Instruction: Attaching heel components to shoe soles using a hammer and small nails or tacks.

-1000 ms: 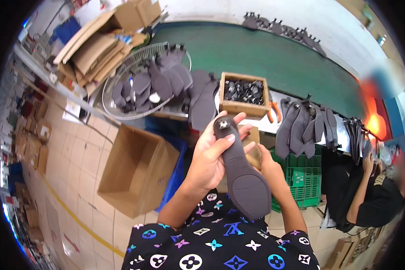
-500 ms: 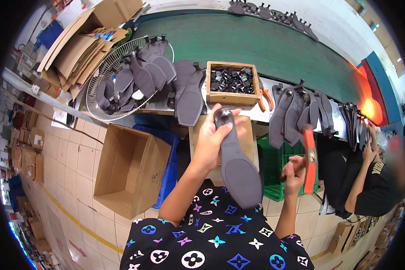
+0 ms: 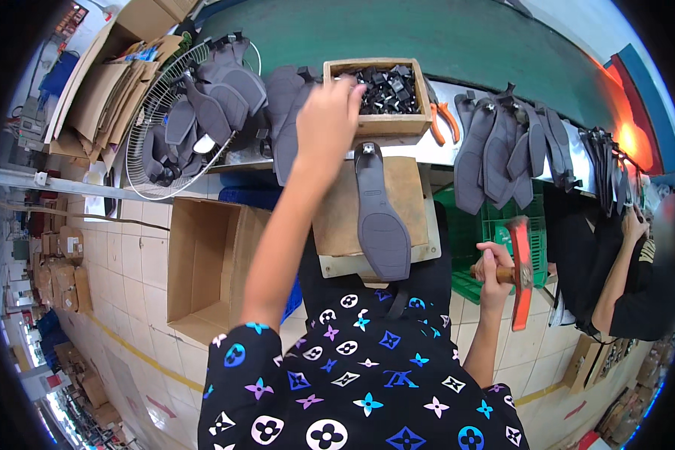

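Observation:
My left hand (image 3: pixel 328 124) reaches over the near left part of a wooden box (image 3: pixel 392 126) of small black heel tips (image 3: pixel 386 86). Its thumb shows, but the other fingers are mostly hidden and smeared, so what they hold, if anything, is unclear. A dark grey shoe sole (image 3: pixel 383 229) with a heel lies on a brown pad (image 3: pixel 336 217) in front of me, heel end away from me. To the right, my right hand (image 3: pixel 493 268) is closed round the wooden handle of a hammer (image 3: pixel 521 274) with an orange-red head, held upright beside the pad.
Left of the box are stacked soles (image 3: pixel 281 97) and a wire basket (image 3: pixel 139 161) of heeled soles. Orange-handled pliers (image 3: pixel 447 122) and more soles (image 3: pixel 495 154) lie to its right. A cardboard box (image 3: pixel 202 262) and green crate (image 3: pixel 469 283) flank the pad. A co-worker's arm (image 3: pixel 615 255) is at right.
My left hand has let go of the sole, which now lies on the pad, and has moved up to the wooden box. The right hand keeps the hammer, moved only slightly.

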A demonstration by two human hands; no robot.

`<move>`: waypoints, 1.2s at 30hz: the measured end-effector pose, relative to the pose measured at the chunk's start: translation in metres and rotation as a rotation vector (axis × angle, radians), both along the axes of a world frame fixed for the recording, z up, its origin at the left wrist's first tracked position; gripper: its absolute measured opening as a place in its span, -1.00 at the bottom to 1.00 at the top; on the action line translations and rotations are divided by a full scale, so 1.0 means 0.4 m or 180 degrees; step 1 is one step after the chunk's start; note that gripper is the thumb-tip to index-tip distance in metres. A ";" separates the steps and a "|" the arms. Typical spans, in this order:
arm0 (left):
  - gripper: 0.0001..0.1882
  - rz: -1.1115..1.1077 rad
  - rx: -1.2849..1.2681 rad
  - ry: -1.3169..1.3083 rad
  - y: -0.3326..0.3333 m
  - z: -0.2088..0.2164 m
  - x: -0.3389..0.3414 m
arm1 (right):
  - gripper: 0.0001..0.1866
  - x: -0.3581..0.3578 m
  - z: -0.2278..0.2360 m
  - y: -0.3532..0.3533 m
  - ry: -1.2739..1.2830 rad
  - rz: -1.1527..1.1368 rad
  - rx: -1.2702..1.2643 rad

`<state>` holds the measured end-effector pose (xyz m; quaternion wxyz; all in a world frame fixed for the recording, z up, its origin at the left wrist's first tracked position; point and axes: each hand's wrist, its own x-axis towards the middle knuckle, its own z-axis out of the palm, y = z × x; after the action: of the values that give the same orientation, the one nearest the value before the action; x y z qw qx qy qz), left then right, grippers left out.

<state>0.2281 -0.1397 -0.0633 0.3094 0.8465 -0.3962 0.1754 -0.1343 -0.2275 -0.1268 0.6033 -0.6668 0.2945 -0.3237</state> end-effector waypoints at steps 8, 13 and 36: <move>-0.83 -0.0579 0.1732 -0.0144 -0.183 -0.033 0.205 | -0.83 -0.029 -0.060 0.064 0.0463 -0.0463 0.0523; -0.86 -0.0871 0.1819 -0.0626 -0.168 -0.039 0.199 | -0.82 -0.015 -0.070 0.049 0.0464 -0.0532 0.0517; -0.91 -0.0726 0.1301 -0.0830 -0.171 -0.053 0.195 | -0.82 0.096 -0.009 0.027 -0.0134 -0.0216 0.0615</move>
<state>0.3062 -0.2079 -0.0845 0.0961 0.8116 -0.5527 0.1633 -0.0960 -0.2166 -0.1306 0.6595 -0.5882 0.3340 -0.3279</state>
